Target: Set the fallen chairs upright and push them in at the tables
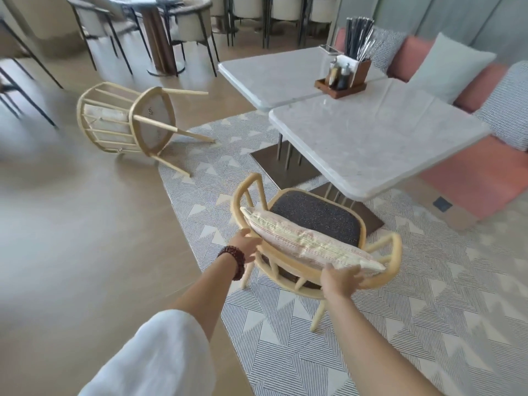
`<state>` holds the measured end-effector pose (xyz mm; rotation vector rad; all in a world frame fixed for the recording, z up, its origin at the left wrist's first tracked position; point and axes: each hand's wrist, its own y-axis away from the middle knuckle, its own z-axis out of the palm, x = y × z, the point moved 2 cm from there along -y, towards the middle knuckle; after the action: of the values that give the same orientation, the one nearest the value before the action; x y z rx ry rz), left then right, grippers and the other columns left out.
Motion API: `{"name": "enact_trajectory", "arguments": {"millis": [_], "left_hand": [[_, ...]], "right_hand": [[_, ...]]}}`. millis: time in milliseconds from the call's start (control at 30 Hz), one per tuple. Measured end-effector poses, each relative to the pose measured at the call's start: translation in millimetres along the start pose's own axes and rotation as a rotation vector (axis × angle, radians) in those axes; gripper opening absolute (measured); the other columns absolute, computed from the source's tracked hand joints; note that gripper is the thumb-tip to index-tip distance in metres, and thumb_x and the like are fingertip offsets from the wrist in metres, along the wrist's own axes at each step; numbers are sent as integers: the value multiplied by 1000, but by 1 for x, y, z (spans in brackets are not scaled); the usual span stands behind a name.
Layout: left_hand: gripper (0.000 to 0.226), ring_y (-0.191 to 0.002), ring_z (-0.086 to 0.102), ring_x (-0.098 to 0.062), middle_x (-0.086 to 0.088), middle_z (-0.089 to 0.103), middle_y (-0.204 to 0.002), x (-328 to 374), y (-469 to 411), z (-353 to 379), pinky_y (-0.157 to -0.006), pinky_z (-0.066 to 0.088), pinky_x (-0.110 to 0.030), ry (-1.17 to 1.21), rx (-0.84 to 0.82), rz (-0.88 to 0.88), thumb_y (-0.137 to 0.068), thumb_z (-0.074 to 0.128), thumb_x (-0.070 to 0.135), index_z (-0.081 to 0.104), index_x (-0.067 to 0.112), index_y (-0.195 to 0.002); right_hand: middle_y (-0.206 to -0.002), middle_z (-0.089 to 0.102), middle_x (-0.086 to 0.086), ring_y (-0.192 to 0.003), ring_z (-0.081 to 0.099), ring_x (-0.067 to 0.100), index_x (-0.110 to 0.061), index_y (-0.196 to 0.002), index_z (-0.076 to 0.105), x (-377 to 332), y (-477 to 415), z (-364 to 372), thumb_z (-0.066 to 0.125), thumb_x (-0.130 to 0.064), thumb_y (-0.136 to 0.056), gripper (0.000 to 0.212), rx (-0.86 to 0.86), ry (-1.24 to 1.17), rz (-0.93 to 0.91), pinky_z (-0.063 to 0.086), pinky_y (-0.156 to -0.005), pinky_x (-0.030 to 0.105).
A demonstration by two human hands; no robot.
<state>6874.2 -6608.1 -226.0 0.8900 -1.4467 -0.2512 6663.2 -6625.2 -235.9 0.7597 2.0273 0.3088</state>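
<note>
A loose white sleeve is filling the 7 o'clock corner, closest to the lens, with a dark red bead bracelet sitting on that wrist. The left hand is gripping the curved back rail of the upright wooden chair on its left side, and the right hand is wrapping over the same rail further right, so both hands are clamped on the chair back, well apart from each other. A striped cushion is leaning against the inside of the backrest, above the dark speckled seat. The chair is standing on the patterned rug, its seat front just under the near corner of the marble table at about 1 o'clock.

Over at 10 o'clock the fallen chair is lying on its side, seat underside facing the camera, legs sticking out toward the rug edge. A wooden condiment caddy is sitting where the two tabletops meet, and pink and grey pillows are lining the bench at 2 o'clock.
</note>
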Motion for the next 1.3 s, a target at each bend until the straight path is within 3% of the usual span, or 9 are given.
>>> {"name": "enact_trajectory", "arguments": {"millis": [100,167,267,400,533,667,867,1133,1300], "left_hand": [[58,-80,56,-11,-4,60,-98,10,18,-15,-70,52,-27,51,-64,34,-88,59,9,38,18,-141],[57,-87,59,-15,-6,61,-106,17,29,-26,-70,54,-27,90,-91,70,-88,59,9,40,19,-140],[54,-104,60,-23,-11,59,-119,27,46,-46,-86,53,-34,173,-98,123,-88,59,7,43,18,-139],[49,-99,59,-21,-11,60,-116,38,68,-73,-87,50,-35,298,-115,170,-89,57,5,45,17,-135],[42,-101,59,-23,-6,62,-110,44,86,-103,-89,49,-38,387,-123,237,-91,55,8,48,17,-132],[38,-105,62,-25,-8,64,-117,43,95,-141,-95,48,-39,424,-63,291,-92,55,9,51,17,-129],[33,-99,65,-26,-7,67,-110,36,99,-210,-96,47,-41,505,36,359,-92,51,9,54,19,-123],[32,-92,68,-23,-7,70,-106,37,64,-306,-95,48,-42,533,154,377,-90,54,14,54,20,-122],[30,-92,68,-22,-2,72,-99,66,24,-366,-94,48,-41,549,215,385,-91,54,17,54,21,-120]], "right_hand": [[-160,15,18,-142,29,40,-8,-154,6,-25,31,13,52,-19,-96,75,-40,-46,-101,31,-110,60],[-160,23,14,-139,37,37,-11,-155,6,-40,51,20,50,-20,-97,73,-80,-64,-189,30,-110,60],[-158,29,9,-136,42,33,-15,-155,10,-62,79,27,46,-20,-99,67,-149,-78,-309,33,-112,50],[-153,39,7,-133,46,25,-20,-153,24,-80,110,38,46,-19,-98,59,-258,-147,-432,39,-102,37],[-146,48,3,-109,50,11,-24,-146,40,-94,135,55,48,-24,-96,50,-380,-235,-470,44,-78,22],[-130,60,3,-108,63,18,-30,-137,50,-107,164,80,50,-33,-97,40,-563,-312,-425,54,-90,47],[-109,70,1,-97,68,16,-26,-134,51,-130,195,126,42,-36,-100,36,-733,-299,-434,51,-73,31],[-104,73,2,-94,69,19,-25,-132,52,-175,212,208,45,-35,-100,34,-882,-261,-444,50,-77,33],[-98,74,1,-87,70,16,-23,-128,57,-229,218,275,46,-36,-99,34,-944,-230,-478,52,-72,30]]}}
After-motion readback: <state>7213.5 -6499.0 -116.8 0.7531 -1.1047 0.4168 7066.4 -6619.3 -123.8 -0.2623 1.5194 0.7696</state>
